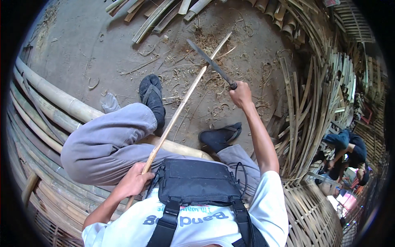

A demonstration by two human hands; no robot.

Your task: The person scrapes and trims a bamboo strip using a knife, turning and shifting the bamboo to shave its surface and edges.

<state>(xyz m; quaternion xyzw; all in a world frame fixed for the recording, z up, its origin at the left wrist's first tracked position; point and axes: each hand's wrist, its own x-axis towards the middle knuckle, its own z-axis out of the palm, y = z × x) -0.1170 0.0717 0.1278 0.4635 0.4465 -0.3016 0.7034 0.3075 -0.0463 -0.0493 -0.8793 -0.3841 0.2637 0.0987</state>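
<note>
A long, narrow bamboo strip (pixel 180 108) slants from beside my waist up and away to the right. Its near part is wrapped by the fingers of my left hand (pixel 135 180), in front of my left hip. My right hand (pixel 242 95), closed round a handle, holds a dark-bladed machete (pixel 221 71) out ahead of me. The blade lies across the far part of the strip and points up and left. Whether its edge bites into the bamboo is too small to tell.
I sit on stacked bamboo poles (pixel 61 92) reaching left. Curled shavings (pixel 210 41) litter the ground around my sandalled feet (pixel 152 96). Split bamboo pieces (pixel 158 18) lie ahead, and bundled strips (pixel 306 111) stand to the right. Another person (pixel 347 150) crouches at far right beyond a woven basket (pixel 312 214).
</note>
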